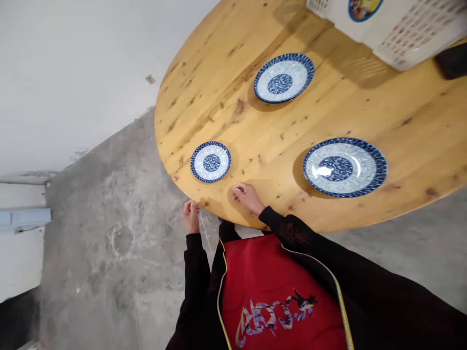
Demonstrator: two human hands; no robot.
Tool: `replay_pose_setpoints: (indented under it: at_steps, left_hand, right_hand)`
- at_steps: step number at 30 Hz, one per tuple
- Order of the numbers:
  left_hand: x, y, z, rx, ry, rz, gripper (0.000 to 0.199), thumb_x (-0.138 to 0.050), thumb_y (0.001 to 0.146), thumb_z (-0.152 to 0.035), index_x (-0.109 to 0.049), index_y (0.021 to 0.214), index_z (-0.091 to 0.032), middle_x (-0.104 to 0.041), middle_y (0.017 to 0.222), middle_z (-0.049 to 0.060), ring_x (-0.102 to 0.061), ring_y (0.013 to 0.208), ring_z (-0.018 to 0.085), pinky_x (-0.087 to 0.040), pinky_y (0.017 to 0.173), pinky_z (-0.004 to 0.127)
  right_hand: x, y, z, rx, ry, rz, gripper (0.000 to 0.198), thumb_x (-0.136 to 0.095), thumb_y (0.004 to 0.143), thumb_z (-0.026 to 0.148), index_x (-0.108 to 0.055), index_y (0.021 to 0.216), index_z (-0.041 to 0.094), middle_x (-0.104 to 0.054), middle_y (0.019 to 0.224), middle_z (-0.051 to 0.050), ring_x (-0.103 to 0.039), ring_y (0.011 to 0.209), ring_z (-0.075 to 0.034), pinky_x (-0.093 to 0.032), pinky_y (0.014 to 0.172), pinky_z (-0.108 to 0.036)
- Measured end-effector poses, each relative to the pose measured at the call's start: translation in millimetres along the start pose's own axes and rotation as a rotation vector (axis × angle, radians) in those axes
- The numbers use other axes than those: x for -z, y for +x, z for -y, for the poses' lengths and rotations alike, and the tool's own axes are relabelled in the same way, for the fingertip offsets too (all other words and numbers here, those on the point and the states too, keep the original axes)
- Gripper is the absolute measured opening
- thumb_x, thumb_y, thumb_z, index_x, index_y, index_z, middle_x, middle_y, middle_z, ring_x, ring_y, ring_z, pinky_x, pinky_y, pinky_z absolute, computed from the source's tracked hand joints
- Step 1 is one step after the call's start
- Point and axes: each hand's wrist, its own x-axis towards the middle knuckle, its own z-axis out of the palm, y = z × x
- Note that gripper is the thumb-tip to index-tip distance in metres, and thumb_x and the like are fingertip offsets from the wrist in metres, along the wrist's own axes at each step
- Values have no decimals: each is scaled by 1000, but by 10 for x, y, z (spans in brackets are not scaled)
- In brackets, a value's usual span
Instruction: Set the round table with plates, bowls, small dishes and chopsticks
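My left hand [191, 216] is at the rim of the round wooden table [248, 146], its fingers curled and nothing visible in them. Over the tabletop, close to the near edge, my right hand [249, 197] is loosely closed, also with nothing visible in it. The small blue-and-white plate [210, 162] lies just beyond both hands, touched by neither. To the right of my right hand is a large blue-and-white plate [345, 166] with light glinting on it. A third patterned plate [284, 78] lies farther back, between those two in size.
A white plastic basket [386, 29] with slotted sides stands at the back right of the table. Beside it is a dark object [452, 61], cut off by the frame. Grey concrete floor [109, 228] and a white wall [80, 73] are on the left.
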Motion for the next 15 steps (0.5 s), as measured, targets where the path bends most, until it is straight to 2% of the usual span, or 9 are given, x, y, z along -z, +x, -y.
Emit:
replay_pose_setpoints:
  at_steps: [4,8,12,15]
  left_hand:
    - [11,435,-172,-95,-26,116,29,-59,81,-46,-64,85,-18,-71,81,5,-67,71,15,-51,64,25]
    - [205,954,-251,-180,2,255,27,-60,81,-45,-64,84,-19,-71,81,5,-68,71,17,-52,63,26]
    - [440,1529,-276,-254,51,405,24,-61,80,-43,-66,87,-21,-72,81,4,-69,71,18,-52,64,27]
    - [481,1869,-318,-269,83,519,22,-61,79,-40,-66,86,-20,-72,79,4,-68,69,18,-52,64,27]
  right_hand:
    - [-47,165,75,1,60,-144,13,-59,80,29,-58,70,21,-66,66,-2,-65,58,-16,-52,53,-26]
    - [-218,242,117,1,134,-339,15,-62,78,31,-58,69,20,-66,67,-2,-64,56,-16,-51,51,-25]
    - [-565,107,128,-26,265,-586,13,-62,79,25,-58,67,20,-65,64,-1,-63,53,-14,-50,50,-24]
    - [-878,-25,108,-58,389,-736,11,-61,80,21,-60,69,19,-67,66,-2,-63,54,-13,-50,50,-22]
